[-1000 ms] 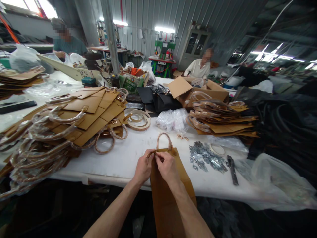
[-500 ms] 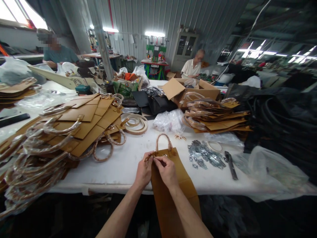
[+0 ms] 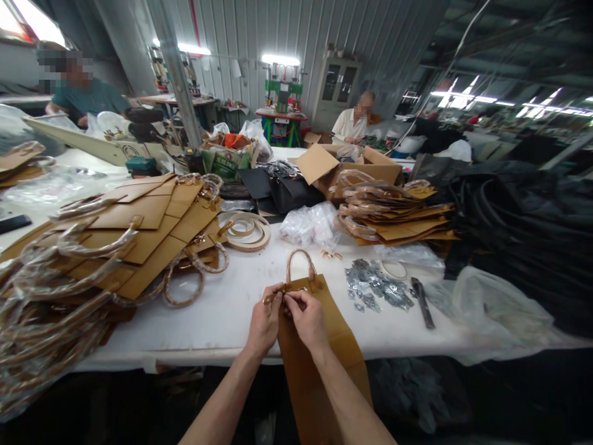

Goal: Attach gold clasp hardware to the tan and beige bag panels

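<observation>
A tan bag panel (image 3: pixel 324 346) hangs over the table's front edge, its film-wrapped handle (image 3: pixel 300 254) standing up at the top. My left hand (image 3: pixel 265 318) is closed on the panel's upper left edge, where a small brown strap end with a gold-coloured glint (image 3: pixel 269 299) pokes out of the fingers. Right beside it, my right hand (image 3: pixel 306 320) pinches at the same spot, thumb and fingertips together. Whatever small part lies between those fingertips is hidden. Flat metal plates (image 3: pixel 377 285) lie in a loose heap to the right of my hands.
Tan bag panels with wrapped handles (image 3: pixel 143 228) are heaped at left; another stack (image 3: pixel 398 213) sits at back right. A coiled pale strip (image 3: pixel 245 232), gold-coloured fittings (image 3: pixel 332 254), a dark tool (image 3: pixel 422 303) and a plastic bag (image 3: pixel 500 309) lie around. Two people work farther back.
The view has shifted slightly, so the surroundings sit a little farther left. Both hands stay at the panel's upper left edge, with only small finger movement.
</observation>
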{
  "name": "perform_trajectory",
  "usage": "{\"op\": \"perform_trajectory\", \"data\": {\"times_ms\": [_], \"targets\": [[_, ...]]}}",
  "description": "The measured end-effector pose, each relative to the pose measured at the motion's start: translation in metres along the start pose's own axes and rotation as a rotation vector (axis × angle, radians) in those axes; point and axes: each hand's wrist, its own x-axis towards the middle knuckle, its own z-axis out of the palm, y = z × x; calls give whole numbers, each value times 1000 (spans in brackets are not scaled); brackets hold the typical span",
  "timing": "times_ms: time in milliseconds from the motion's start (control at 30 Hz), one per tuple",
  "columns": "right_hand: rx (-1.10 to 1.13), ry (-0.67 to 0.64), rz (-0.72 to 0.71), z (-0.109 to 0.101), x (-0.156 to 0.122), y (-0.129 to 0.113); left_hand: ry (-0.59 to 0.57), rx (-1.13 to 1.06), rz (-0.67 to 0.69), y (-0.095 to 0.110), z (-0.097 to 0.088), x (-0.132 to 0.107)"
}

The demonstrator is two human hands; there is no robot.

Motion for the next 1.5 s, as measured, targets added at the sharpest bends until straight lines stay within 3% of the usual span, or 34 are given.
{"op": "perform_trajectory", "data": {"times_ms": [133, 300, 500, 567, 633, 733, 800, 933, 1100, 1333, 1500], "targets": [[-50, 67, -18, 5, -2, 1, -7, 26, -14, 2, -2, 1], [-152, 117, -152, 5, -6, -4, 40, 122, -51, -4, -2, 7], [188, 4, -36, -9, -16, -4, 113, 273, -15, -3, -1, 4], [260, 57, -35, -25, -10, -1, 114, 323, -17, -1, 0, 2], [209, 201, -96, -48, 7, 2, 96, 336, -24, 1, 1, 2], [-23, 428, -165, -93, 50, 8, 61, 317, -14, 2, 1, 2], [-251, 472, -209, -121, 83, 11, 47, 289, 3, 3, 1, 2], [-440, 353, -249, -154, 136, 16, 33, 233, 27, 5, 2, 0], [-598, 213, -240, -158, 160, 26, 28, 196, 23, 6, 3, -2], [-626, 180, -267, -158, 155, 27, 3, 189, 24, 4, 3, -2], [-538, 68, -305, -151, 122, 21, -20, 182, 19, 3, 4, -1]]}}
